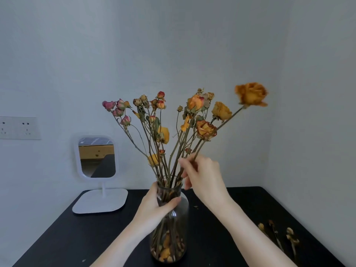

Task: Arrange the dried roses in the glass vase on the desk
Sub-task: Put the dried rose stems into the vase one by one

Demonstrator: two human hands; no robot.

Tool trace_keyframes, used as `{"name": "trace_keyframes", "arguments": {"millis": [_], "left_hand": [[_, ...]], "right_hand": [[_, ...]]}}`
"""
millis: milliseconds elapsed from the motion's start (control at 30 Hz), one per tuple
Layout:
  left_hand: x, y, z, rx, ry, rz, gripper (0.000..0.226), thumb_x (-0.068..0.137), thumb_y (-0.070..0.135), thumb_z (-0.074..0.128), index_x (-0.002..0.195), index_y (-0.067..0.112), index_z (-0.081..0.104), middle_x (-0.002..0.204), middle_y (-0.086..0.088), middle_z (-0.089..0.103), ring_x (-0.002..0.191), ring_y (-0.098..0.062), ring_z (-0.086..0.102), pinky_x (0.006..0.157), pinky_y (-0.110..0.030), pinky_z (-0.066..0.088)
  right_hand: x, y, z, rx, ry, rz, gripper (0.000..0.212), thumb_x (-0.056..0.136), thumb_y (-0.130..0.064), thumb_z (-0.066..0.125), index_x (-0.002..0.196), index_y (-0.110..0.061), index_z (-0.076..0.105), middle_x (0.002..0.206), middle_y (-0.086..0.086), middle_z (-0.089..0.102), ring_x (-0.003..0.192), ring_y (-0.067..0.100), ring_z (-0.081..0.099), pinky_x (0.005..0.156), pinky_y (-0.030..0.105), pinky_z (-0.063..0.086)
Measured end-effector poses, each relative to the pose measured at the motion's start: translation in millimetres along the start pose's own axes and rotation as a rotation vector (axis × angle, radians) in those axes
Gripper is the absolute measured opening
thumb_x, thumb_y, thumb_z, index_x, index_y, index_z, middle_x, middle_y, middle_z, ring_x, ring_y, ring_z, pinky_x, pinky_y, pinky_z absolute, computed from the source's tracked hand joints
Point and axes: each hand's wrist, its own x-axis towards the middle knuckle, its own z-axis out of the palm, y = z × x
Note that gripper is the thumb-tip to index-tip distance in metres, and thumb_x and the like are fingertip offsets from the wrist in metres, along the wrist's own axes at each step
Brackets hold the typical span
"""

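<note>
Upright between the desk's [67,237] left and right edges, the glass vase [180,224] holds a fan of dried roses [195,103], pink buds to the left, orange blooms to the right, with fallen petals at its bottom; the left hand [154,207] wraps its neck; the right hand [202,176] pinches the stem of one large orange rose [250,94] slanting rightward; loose stems [277,236] lie near the right edge.
</note>
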Motion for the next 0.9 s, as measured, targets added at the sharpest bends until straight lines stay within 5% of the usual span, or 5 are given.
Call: {"name": "trace_keyframes", "arguments": {"millis": [100,300,533,900], "left_hand": [[0.0,-0.4,0.5,-0.01,0.004,0.012,0.044,0.074,0.041,0.071,0.108,0.048,0.045,0.108,0.022,0.062,0.103,0.015,0.054,0.076,-0.005,0.043],[-1.3,3.5,-0.2,-0.017,-0.003,0.009,0.05,0.064,0.058,0.065,0.108,0.051,0.042,0.11,0.029,0.056,0.103,0.018,0.05,0.078,-0.004,0.038],[-2.3,3.4,1.5,-0.02,-0.002,0.022,0.045,0.076,0.04,0.07,0.109,0.05,0.042,0.112,0.026,0.057,0.107,0.013,0.051,0.081,-0.006,0.039],[-0.1,0.3,2.1,-0.019,0.004,0.008,0.054,0.072,0.043,0.071,0.118,0.041,0.044,0.117,0.02,0.058,0.111,0.004,0.053,0.091,-0.016,0.042]], "right_hand": [[0.9,5.6,7.7,-0.084,-0.133,0.074,0.011,0.091,-0.029,0.055,0.085,-0.021,0.052,0.065,-0.004,0.058,0.045,0.002,0.053,0.047,0.012,0.046],[-2.7,3.6,2.3,0.037,0.135,-0.071,0.008,0.09,-0.025,0.058,0.09,-0.022,0.051,0.063,-0.002,0.061,0.048,0.001,0.059,0.048,0.009,0.046],[4.1,7.5,9.4,-0.069,0.024,-0.014,0.01,0.091,-0.022,0.057,0.082,-0.019,0.054,0.071,0.0,0.062,0.047,0.003,0.055,0.049,0.012,0.048],[3.3,13.4,10.4,-0.063,0.05,-0.036,0.008,0.087,-0.024,0.063,0.081,-0.02,0.059,0.061,-0.006,0.058,0.043,-0.003,0.055,0.046,0.01,0.047]]}}
